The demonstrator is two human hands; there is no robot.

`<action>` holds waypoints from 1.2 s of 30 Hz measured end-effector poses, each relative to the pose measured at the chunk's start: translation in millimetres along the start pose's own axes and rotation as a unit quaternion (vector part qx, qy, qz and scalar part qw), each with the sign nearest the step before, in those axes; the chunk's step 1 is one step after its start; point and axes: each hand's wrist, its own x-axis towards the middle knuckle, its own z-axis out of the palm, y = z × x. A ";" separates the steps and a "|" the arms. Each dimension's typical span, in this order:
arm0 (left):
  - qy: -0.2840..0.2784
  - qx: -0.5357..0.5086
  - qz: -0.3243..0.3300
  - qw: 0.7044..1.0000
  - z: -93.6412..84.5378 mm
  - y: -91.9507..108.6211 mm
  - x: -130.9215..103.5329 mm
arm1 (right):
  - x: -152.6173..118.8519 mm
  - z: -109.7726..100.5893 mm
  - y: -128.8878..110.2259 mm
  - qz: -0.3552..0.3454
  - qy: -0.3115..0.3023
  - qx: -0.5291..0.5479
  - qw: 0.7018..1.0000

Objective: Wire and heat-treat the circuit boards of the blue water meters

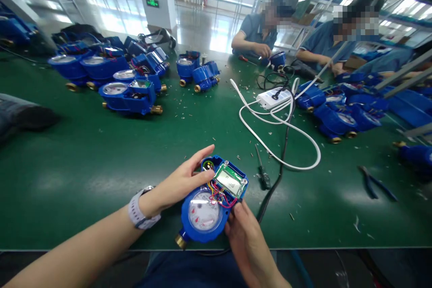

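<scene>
A blue water meter (204,211) is held tilted near the table's front edge, with a round dial, brass fitting and opened electronics housing. Inside the housing sit a green circuit board with a small display (229,182) and red, yellow and black wires (219,197). My left hand (184,180) grips the housing's upper left, thumb on top by the wires and index finger stretched along the far side. My right hand (248,234) is closed around the lower right side, thumb at the housing's corner; its other fingers are partly hidden beneath.
Right of the meter lie a screwdriver (262,173), a black cable and blue-handled pliers (376,184). A white power strip (275,97) with looped cord is farther back. More blue meters (128,96) stand left and right. Two co-workers (254,36) sit across the green table (101,180).
</scene>
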 end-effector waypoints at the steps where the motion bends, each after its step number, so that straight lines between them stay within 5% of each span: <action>1: -0.007 -0.005 -0.005 1.000 1.5 -0.5 2.4 | -2.0 2.5 -0.1 0.004 -0.005 0.001 1.000; 7: -0.006 -0.003 0.008 1.000 12.6 0.4 10.6 | -8.0 11.4 3.2 -0.014 -0.015 0.019 1.000; 12: -0.039 0.052 -0.009 0.998 20.0 4.1 14.6 | -8.4 15.7 14.7 -0.020 0.057 0.080 0.995; 17: -0.080 0.190 -0.021 0.978 30.9 17.3 13.0 | -8.5 20.9 16.9 -0.094 0.071 0.186 0.976; 21: -0.092 0.262 0.004 0.961 57.4 31.7 6.9 | -22.7 6.7 5.9 -0.172 0.052 0.205 0.962; 25: -0.132 0.315 0.098 0.935 102.5 40.3 -2.5 | -57.1 -22.6 -8.2 -0.240 0.057 0.216 0.945; 29: -0.241 0.306 0.143 0.910 152.5 30.7 -1.6 | -100.4 -70.5 -19.9 -0.289 0.097 0.211 0.929; 32: -0.292 0.310 0.158 0.891 188.7 14.7 5.2 | -132.6 -121.9 -17.9 -0.316 0.152 0.241 0.905; 36: -0.345 0.403 0.155 0.833 241.4 -11.7 28.1 | -168.3 -205.6 4.7 -0.316 0.307 0.274 0.855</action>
